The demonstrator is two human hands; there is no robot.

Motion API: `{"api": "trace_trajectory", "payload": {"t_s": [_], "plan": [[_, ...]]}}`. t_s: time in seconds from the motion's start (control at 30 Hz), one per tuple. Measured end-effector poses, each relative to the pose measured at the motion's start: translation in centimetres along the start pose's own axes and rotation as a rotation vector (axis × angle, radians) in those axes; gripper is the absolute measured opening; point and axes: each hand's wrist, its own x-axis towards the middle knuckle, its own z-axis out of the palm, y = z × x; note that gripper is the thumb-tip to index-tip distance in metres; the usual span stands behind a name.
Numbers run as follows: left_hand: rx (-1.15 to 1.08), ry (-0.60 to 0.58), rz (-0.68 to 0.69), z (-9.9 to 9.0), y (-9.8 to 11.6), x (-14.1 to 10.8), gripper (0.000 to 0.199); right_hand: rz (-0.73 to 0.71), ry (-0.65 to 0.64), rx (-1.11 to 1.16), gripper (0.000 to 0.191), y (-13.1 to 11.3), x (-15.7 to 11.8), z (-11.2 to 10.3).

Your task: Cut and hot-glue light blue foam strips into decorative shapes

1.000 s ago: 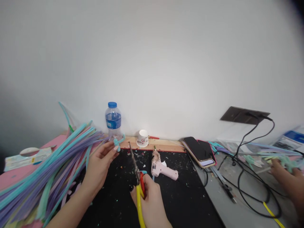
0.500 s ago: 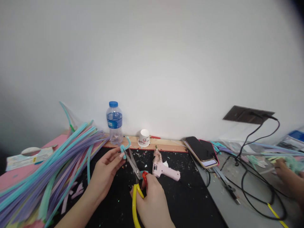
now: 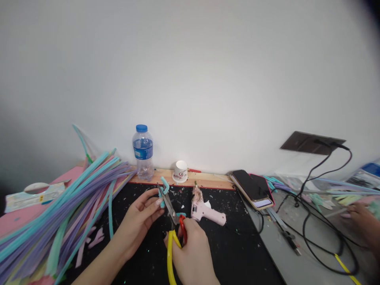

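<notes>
My left hand (image 3: 145, 213) pinches a small bent turquoise fuzzy stem (image 3: 165, 185) between thumb and fingers, above the black mat. My right hand (image 3: 191, 245) is wrapped round the scissors (image 3: 170, 257), which have yellow and red handles. Their blades are parted and reach up to the turquoise piece, right beside my left fingertips. Whether they touch it is hard to tell. A pink glue gun (image 3: 208, 213) with a stained nozzle lies on the mat just right of my right hand.
Many pastel fuzzy stems (image 3: 74, 206) spread over the left side. A bottle (image 3: 143, 152) and a paper cup (image 3: 180, 171) stand by the wall. Phones (image 3: 252, 188) and black cables (image 3: 305, 221) lie right of the mat. Another person's hand (image 3: 362, 215) is at the far right.
My left hand has shifted slightly right and turned, and the turquoise piece now shows a different bend beside the blades. The other person's hand has moved a little.
</notes>
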Motion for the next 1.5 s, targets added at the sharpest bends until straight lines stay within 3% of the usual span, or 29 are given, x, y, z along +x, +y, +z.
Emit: {"api": "trace_trajectory", "payload": {"t_s": [0.3,0.53,1.5], "plan": [[0.045,0.027,0.023,0.2,0.3,-0.1,0.039,-0.004,-0.001,-0.012,0.016,0.2,0.1,0.1],[0.076,-0.026,0.086,-0.2,0.0,0.3,0.037,0.019,-0.025,-0.029,0.016,0.1,0.1,0.0],[0.070,-0.017,0.023,-0.9,-0.3,0.2,0.031,0.066,-0.108,0.123,0.019,0.5,0.0,0.3]]}}
